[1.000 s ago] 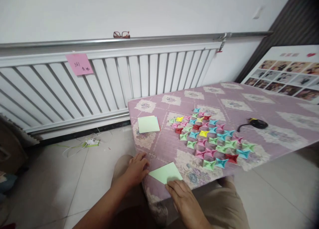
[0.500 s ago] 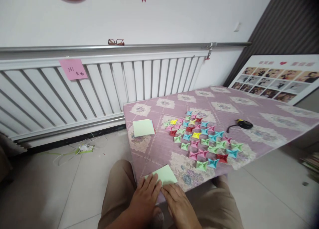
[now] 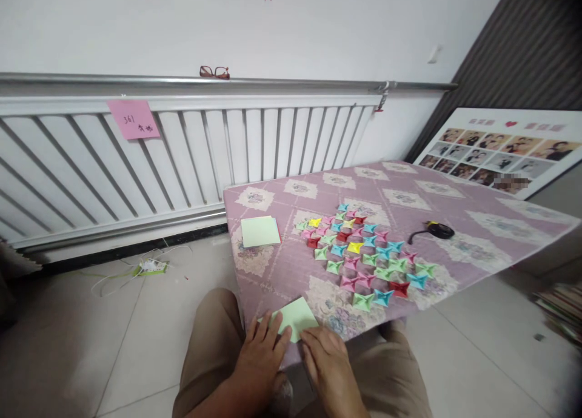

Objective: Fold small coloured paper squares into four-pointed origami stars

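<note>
A light green sheet of paper (image 3: 297,316) lies on the near corner of the cloth-covered table (image 3: 291,272). My left hand (image 3: 264,351) rests flat on its left part with the fingers spread. At the paper's lower right edge is my right hand (image 3: 326,354), its fingers together and bent, the fingertips touching the edge. Beyond them, folded paper shapes in green, pink, blue, red and yellow (image 3: 355,247) stand in rows. A stack of square paper (image 3: 260,232), green on top, lies at the table's left side.
A black coiled cable (image 3: 440,230) lies on the table's right part. Behind are a white radiator (image 3: 254,142) with a pink note (image 3: 133,119), and glasses (image 3: 214,72) on the pipe. A photo board (image 3: 500,148) leans at the right.
My right hand has moved a little to the right along the paper's lower edge, away from my left hand. The view has shifted slightly.
</note>
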### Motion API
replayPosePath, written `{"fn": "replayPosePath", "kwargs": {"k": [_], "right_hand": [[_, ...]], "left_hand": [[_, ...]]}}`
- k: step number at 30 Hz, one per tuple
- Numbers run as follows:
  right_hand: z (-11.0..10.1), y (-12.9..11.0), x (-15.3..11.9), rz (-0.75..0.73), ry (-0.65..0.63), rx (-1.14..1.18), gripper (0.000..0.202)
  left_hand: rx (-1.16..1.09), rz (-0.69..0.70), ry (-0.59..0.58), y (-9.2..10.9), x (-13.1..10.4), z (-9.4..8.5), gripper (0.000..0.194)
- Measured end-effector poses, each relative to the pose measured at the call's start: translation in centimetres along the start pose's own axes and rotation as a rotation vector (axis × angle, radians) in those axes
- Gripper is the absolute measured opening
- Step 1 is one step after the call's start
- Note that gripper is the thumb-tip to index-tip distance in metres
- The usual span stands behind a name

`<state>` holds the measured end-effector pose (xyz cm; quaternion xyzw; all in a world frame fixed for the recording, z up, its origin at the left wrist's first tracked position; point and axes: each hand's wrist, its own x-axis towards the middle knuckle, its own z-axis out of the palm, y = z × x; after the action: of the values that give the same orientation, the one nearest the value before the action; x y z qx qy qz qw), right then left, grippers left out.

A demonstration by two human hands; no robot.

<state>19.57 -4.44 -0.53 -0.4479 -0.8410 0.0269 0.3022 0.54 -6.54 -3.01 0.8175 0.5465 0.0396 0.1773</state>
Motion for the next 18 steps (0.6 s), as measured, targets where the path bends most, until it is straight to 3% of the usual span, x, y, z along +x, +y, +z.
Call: {"fn": "replayPosePath", "kwargs": {"k": [5, 11, 18], "right_hand": [[2.3, -1.2, 1.2, 0.08, -0.07, 0.115, 0.025], [3.5, -0.6, 0.9, 0.161, -0.067, 0.109, 0.033], [4.2, 0.3, 1.0, 0.117, -0.109, -0.014, 0.027]], "left_hand": [[-0.009, 0.066, -0.004, -1.1, -0.3, -0.8, 0.08], [-0.013, -0.05, 0.122, -3.0, 0.5, -2.0, 0.043], [0.0, 0.033, 0.147, -2.9, 2.0, -4.5, 0.019]]}}
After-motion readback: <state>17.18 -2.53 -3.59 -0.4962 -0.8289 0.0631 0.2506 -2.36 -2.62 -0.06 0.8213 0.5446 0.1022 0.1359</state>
